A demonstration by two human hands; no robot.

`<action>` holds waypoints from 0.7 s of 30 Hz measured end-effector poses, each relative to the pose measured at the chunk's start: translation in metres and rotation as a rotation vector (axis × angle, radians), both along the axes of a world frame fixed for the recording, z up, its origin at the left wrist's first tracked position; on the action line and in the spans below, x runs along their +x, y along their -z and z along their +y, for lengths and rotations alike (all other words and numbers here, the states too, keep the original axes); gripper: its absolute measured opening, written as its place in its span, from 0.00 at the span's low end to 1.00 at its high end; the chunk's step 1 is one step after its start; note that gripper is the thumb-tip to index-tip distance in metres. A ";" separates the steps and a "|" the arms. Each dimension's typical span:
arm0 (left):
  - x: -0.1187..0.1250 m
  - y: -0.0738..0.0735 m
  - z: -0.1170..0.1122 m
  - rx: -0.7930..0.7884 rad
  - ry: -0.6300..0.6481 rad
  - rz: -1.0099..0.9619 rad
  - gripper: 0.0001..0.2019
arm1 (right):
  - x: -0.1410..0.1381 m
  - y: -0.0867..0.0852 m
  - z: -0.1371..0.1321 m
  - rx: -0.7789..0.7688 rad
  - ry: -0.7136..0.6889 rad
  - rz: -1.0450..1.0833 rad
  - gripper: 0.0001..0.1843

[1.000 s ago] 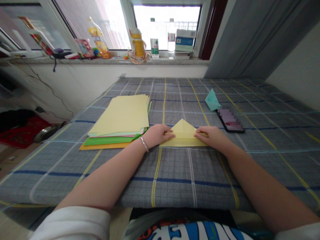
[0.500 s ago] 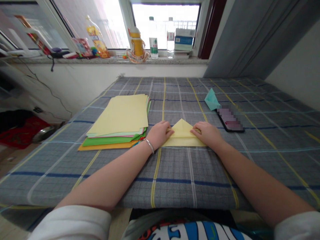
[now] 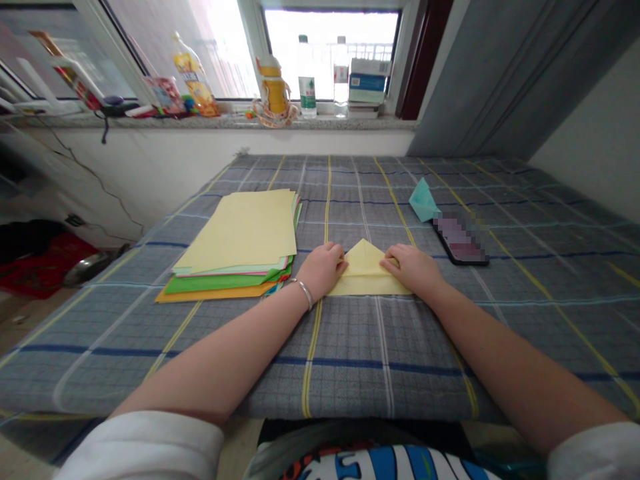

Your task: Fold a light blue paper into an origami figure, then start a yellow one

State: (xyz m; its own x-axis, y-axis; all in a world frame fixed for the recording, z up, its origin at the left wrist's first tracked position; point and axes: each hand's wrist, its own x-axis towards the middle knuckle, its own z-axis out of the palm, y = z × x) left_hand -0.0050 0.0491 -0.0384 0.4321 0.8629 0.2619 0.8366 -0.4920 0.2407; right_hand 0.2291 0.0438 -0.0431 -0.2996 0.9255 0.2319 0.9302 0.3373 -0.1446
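Note:
A yellow sheet of paper (image 3: 367, 270), folded to a point at its far side with a flat strip along its near side, lies on the checked tablecloth. My left hand (image 3: 323, 268) is closed on its left part, thumb on top and fingers curled. On the opposite side my right hand (image 3: 413, 267) pinches the paper the same way. The fingertips of both hands are partly hidden. Left of my left hand lies a stack of coloured paper (image 3: 240, 230), yellow on top, with green and orange sheets below.
A folded light-blue paper piece (image 3: 423, 200) stands beside a dark phone (image 3: 460, 240) at the right. Along the windowsill (image 3: 230, 123) are a yellow drinking bottle (image 3: 274, 87), clear bottles and boxes. The table's near edge runs just before my body.
My left hand shifts very slightly on the paper, its wrist moving a little to the right. The folded paper and my right hand stay nearly in place.

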 end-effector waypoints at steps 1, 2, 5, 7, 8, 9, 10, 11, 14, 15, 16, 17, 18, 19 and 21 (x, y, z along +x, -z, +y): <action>0.000 0.000 0.000 0.007 0.000 0.010 0.03 | 0.000 0.000 0.000 -0.005 0.004 0.004 0.12; 0.001 0.001 -0.001 0.024 0.004 0.027 0.03 | 0.000 0.000 0.000 -0.010 0.008 0.010 0.12; 0.002 0.000 -0.004 0.158 0.067 0.107 0.06 | 0.000 0.000 0.000 -0.016 0.019 0.016 0.12; 0.004 -0.001 -0.007 0.252 0.187 0.160 0.10 | 0.000 0.001 0.000 -0.011 0.021 0.016 0.12; 0.005 -0.002 -0.009 0.273 0.256 0.178 0.12 | 0.000 0.002 0.001 -0.010 0.017 0.017 0.11; 0.006 -0.001 -0.010 0.272 0.323 0.189 0.13 | 0.000 0.003 0.001 -0.009 0.009 0.024 0.11; 0.007 -0.001 -0.011 0.249 0.383 0.198 0.14 | 0.000 0.004 0.002 -0.010 0.000 0.037 0.11; 0.008 0.000 -0.012 0.206 0.437 0.206 0.16 | 0.000 0.004 0.003 -0.014 -0.007 0.056 0.12; 0.011 0.003 -0.013 0.038 0.537 0.236 0.25 | 0.005 0.002 0.004 -0.058 0.015 0.143 0.11; 0.011 0.003 -0.013 -0.008 0.546 0.246 0.27 | 0.008 -0.001 0.004 -0.091 0.044 0.171 0.11; 0.011 0.003 -0.013 -0.042 0.541 0.251 0.28 | 0.012 -0.004 0.003 -0.131 0.075 0.196 0.11; 0.012 0.003 -0.013 -0.063 0.531 0.251 0.29 | 0.017 -0.007 0.003 -0.182 0.112 0.210 0.12; 0.012 0.003 -0.012 -0.075 0.523 0.248 0.29 | 0.023 -0.011 0.002 -0.232 0.146 0.224 0.13; 0.012 0.002 -0.012 -0.083 0.521 0.244 0.29 | 0.029 -0.014 0.000 -0.273 0.157 0.231 0.14; 0.012 0.002 -0.012 -0.089 0.521 0.235 0.28 | 0.041 -0.020 -0.003 -0.366 0.146 0.265 0.16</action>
